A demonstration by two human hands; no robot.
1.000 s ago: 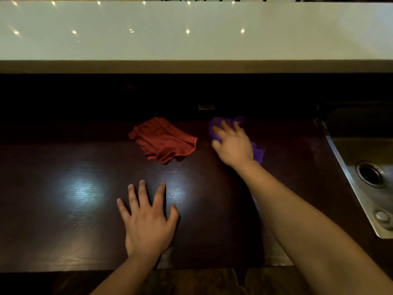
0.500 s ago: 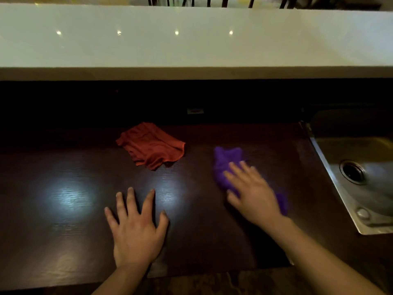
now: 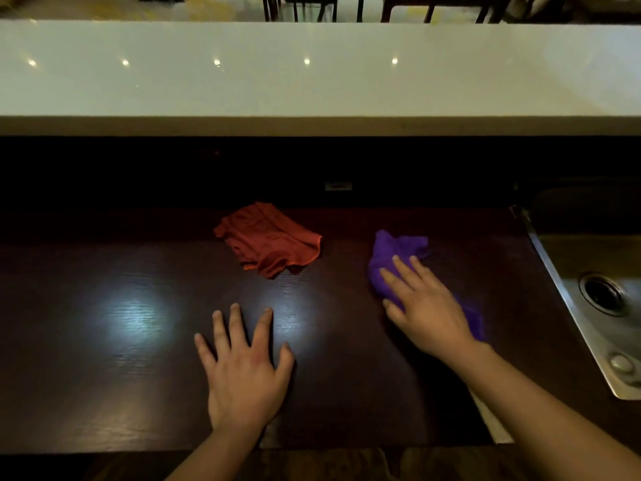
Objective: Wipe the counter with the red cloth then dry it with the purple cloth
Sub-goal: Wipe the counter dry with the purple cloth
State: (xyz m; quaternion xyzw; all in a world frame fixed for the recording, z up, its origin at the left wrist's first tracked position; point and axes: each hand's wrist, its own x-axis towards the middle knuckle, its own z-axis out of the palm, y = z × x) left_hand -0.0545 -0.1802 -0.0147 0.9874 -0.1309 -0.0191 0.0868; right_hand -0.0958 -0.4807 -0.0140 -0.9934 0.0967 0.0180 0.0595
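Note:
The dark wooden counter (image 3: pixel 104 376) fills the lower half of the view. A crumpled red cloth (image 3: pixel 270 243) lies loose at its far middle, touched by neither hand. To its right, my right hand (image 3: pixel 421 307) presses flat on the purple cloth (image 3: pixel 392 255), which sticks out past the fingertips and at the wrist side. My left hand (image 3: pixel 242 369) rests flat on the bare counter near the front edge, fingers spread, holding nothing.
A steel sink (image 3: pixel 596 296) with a round drain is set into the counter at the right edge. A raised white ledge (image 3: pixel 312 85) runs along the back, above a dark recess. Chair legs (image 3: pixel 301 8) show beyond it.
My right hand dragged the purple cloth from the far side toward me and rightward, then a little back away from me. The left hand and red cloth have stayed put.

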